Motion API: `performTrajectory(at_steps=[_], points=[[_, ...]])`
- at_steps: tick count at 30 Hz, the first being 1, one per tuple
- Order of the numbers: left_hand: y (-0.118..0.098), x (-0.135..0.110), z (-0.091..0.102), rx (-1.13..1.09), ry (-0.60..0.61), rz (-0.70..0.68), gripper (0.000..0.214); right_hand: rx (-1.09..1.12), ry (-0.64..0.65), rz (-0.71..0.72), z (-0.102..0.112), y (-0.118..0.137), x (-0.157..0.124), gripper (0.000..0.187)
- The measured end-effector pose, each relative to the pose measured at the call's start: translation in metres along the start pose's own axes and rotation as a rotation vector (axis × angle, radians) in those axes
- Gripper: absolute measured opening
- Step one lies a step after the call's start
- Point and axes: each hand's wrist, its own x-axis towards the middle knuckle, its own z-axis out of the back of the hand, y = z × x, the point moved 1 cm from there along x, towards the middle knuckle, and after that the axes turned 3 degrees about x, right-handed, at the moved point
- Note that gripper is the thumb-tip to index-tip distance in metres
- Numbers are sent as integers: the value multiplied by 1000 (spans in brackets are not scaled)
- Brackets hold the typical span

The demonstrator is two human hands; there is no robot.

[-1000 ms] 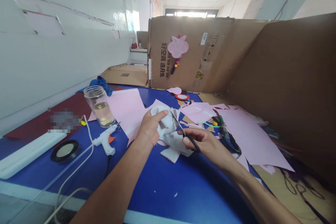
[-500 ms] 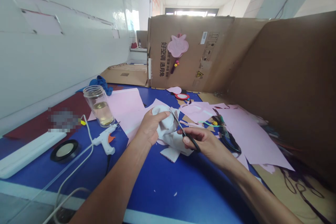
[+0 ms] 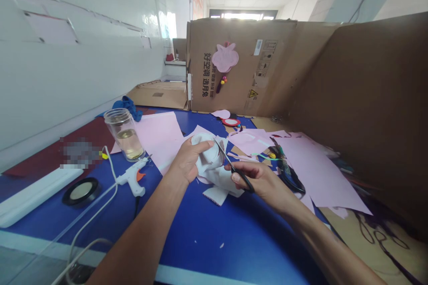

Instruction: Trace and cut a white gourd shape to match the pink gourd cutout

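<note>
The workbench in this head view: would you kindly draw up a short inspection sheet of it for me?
surface: blue table, small paper scraps lying on it
job's things: white fabric; black-handled scissors, blades at the fabric
clutter: pink paper sheets, glass jar holding yellowish liquid, hot glue gun
hands: left hand grips the fabric; right hand holds the scissors
cables: white cord runs from the glue gun towards the table's near edge
surroundings: cardboard partition bearing a pink ornament; white tiled wall
</note>
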Motion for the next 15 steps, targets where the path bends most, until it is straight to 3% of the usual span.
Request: performTrajectory(at_steps=[15], points=[[-2,2,5,35,81,40,33,-25,2,1,1,0,-1,50]])
